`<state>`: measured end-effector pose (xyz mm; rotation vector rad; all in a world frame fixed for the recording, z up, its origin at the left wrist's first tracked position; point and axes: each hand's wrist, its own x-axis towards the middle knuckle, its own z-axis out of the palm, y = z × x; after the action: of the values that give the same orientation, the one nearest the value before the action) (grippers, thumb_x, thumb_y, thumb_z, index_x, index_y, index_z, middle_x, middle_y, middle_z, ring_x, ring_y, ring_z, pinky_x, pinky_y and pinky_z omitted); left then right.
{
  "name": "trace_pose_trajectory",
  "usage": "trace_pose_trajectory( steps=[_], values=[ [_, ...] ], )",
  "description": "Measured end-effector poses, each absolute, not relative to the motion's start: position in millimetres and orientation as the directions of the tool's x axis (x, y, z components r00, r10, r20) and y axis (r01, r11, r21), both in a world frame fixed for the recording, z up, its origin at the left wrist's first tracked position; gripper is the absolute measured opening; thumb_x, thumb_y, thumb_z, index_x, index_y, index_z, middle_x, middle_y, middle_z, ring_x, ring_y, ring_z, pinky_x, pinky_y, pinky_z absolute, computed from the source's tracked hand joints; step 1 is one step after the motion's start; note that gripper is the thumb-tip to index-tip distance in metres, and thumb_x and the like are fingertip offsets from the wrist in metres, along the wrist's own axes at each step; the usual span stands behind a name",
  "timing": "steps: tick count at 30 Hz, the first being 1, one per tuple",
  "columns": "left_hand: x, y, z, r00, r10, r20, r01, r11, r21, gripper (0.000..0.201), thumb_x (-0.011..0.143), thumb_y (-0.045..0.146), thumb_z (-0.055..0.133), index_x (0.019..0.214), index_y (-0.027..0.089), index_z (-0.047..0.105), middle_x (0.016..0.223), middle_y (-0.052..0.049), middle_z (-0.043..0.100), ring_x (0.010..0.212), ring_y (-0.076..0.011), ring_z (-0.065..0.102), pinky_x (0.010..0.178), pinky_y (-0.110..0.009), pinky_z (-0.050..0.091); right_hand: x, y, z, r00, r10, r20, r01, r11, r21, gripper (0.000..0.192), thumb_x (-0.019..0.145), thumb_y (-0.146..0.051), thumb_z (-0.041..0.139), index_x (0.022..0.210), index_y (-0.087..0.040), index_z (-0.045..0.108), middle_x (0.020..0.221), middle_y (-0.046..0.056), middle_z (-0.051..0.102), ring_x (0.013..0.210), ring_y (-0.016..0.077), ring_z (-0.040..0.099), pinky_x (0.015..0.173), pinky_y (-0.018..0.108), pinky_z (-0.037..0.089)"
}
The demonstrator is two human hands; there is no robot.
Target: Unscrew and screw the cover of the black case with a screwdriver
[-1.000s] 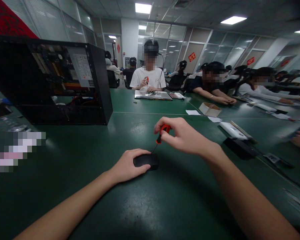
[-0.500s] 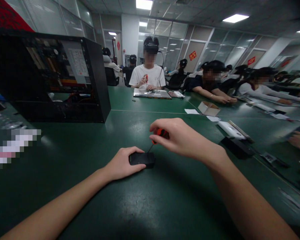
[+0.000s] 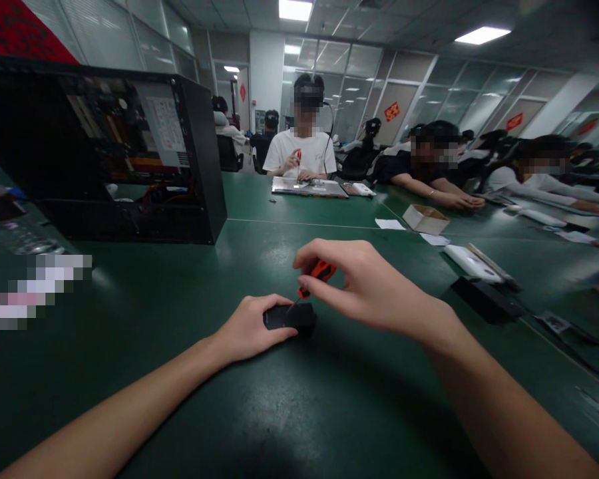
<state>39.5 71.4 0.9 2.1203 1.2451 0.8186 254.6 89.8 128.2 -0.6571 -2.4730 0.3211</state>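
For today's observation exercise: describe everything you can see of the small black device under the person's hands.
The small black device is a flat, rounded, matt block, plastic by its look, lying flat on the green table. The left hand grips its left end and hides that part. The thin tip of the red-handled screwdriver, held in the right hand, slants down onto its top. Finer details cannot be made out.

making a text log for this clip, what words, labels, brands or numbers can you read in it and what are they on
No text can be read.
White label inside the open computer case: printed lines, too small to read.
Red signs on the glass partitions: characters too blurred to read.
Red banner at upper left: dark marks, unreadable.
Small black device under the left hand and red-handled screwdriver in the right hand: no marking visible.
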Motion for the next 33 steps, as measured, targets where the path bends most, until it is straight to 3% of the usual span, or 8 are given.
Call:
trace_pose_trajectory(
  steps=[12, 23, 28, 31, 33],
  values=[
    [38.7, 72.4, 0.2, 0.401, 0.882, 0.247, 0.559, -0.449, 0.697, 0.034, 0.079, 0.032, 0.081, 0.11, 0.021, 0.072, 0.098, -0.002, 0.077, 0.084, -0.0216, 0.072, 0.078, -0.03, 0.052, 250.6, 88.9, 125.0, -0.782, 0.487, 0.389, 0.369, 0.864, -0.342, 0.004, 0.094, -0.019, 0.059, 0.096, -0.018, 0.062, 0.091, 0.002, 0.068, 0.081, 0.0137, 0.062, 0.074, 0.025, 0.044],
    [36.7, 72.2, -4.2, 0.408, 0.874, 0.265, 0.541, -0.465, 0.701, 0.033, 0.081, 0.035, 0.079, 0.111, 0.021, 0.072, 0.099, -0.002, 0.077, 0.082, -0.022, 0.072, 0.08, -0.031, 0.054, 244.6, 81.4, 123.0, -0.812, 0.44, 0.383, 0.346, 0.892, -0.292, 0.012, 0.096, -0.017, 0.055, 0.102, -0.017, 0.065, 0.093, 0.004, 0.068, 0.082, 0.0147, 0.061, 0.073, 0.026, 0.043],
    [37.0, 71.9, -2.9, 0.405, 0.874, 0.266, 0.541, -0.464, 0.701, 0.032, 0.081, 0.035, 0.079, 0.109, 0.02, 0.072, 0.099, -0.002, 0.076, 0.085, -0.0214, 0.071, 0.081, -0.031, 0.053, 248.6, 74.6, 130.3, -0.832, 0.464, 0.305, 0.379, 0.876, -0.298, 0.031, 0.088, -0.007, 0.057, 0.117, -0.017, 0.063, 0.115, 0.008, 0.064, 0.097, 0.0165, 0.061, 0.083, 0.027, 0.046],
    [37.8, 71.1, -1.1, 0.406, 0.874, 0.266, 0.559, -0.468, 0.685, 0.033, 0.081, 0.034, 0.079, 0.11, 0.021, 0.072, 0.099, -0.002, 0.076, 0.085, -0.0218, 0.071, 0.081, -0.031, 0.053, 250.7, 77.8, 129.5, -0.809, 0.517, 0.28, 0.492, 0.856, -0.161, 0.013, 0.093, -0.021, 0.059, 0.103, -0.017, 0.067, 0.103, 0.007, 0.065, 0.085, 0.0162, 0.061, 0.072, 0.027, 0.043],
    [38.2, 70.5, 0.0, 0.412, 0.869, 0.272, 0.562, -0.478, 0.676, 0.034, 0.08, 0.033, 0.078, 0.111, 0.021, 0.072, 0.102, -0.003, 0.077, 0.089, -0.0231, 0.072, 0.084, -0.032, 0.053, 251.5, 83.4, 124.0, -0.761, 0.561, 0.326, 0.597, 0.802, 0.012, 0.025, 0.098, -0.036, 0.056, 0.09, -0.016, 0.068, 0.087, 0.007, 0.065, 0.071, 0.0153, 0.057, 0.06, 0.028, 0.034]
  ],
)
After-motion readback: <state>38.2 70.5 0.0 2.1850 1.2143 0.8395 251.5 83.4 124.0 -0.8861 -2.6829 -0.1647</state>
